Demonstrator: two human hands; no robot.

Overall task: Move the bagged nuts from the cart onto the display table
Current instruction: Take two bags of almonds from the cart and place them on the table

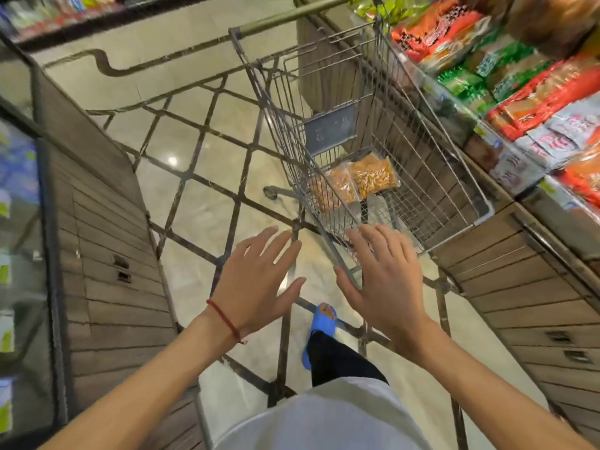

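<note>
we stand on a glossy tiled floor [207, 203] between wooden store counters. the wire cart [422, 177] sits just beside the display table [519, 287] on our right, with the bags of nuts [370, 177] lying on its bottom. our left hand [256, 284] and right hand [383, 280] reach out flat, fingers spread, holding nothing.
</note>
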